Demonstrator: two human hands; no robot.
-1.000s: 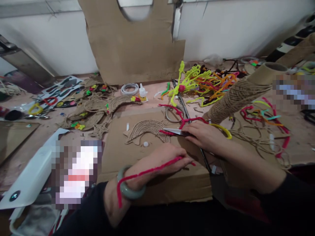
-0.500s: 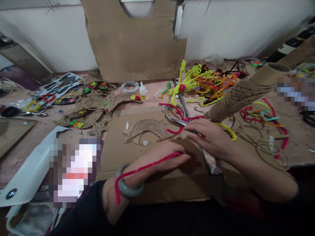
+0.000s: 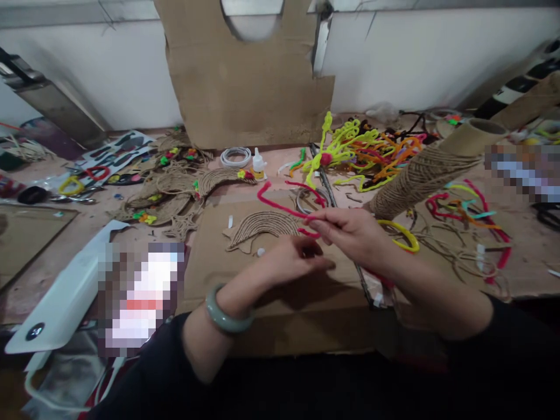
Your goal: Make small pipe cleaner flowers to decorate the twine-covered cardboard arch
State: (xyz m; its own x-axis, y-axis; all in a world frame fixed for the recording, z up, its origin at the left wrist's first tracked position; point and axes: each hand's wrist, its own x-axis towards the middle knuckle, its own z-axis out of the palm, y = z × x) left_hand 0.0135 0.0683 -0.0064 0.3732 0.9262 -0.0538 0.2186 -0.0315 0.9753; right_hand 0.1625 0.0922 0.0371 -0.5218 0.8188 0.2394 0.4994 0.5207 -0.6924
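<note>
In my right hand [image 3: 350, 230], thumb and fingers pinch a red pipe cleaner [image 3: 280, 207] whose bent free end points left. My left hand [image 3: 293, 256] is in the air over the cardboard sheet [image 3: 205, 280]; its fingers are loosely curled, apart from the thumb, with nothing seen between them. Behind that hand lies a crescent of coiled jute cord [image 3: 262, 224], with a star-shaped end at its left, partly covered by my fingers. A small white round piece [image 3: 261, 252] sits beside the crescent. Close to my right wrist shows a yellow loop [image 3: 405, 236].
A cone of jute twine [image 3: 411, 178] leans at the right. Colourful pipe cleaners [image 3: 371, 146] are heaped at the back. Finished jute shapes [image 3: 161, 186], a glue bottle [image 3: 258, 163] and scissors [image 3: 72, 185] lie leftward. A blurred-out phone [image 3: 144, 297] and white device [image 3: 61, 297] occupy the front left.
The red pipe cleaner that lay across my left hand and wrist is now in my right hand. My left fingers have come apart. Silver blades seen by my right fingers no longer show.
</note>
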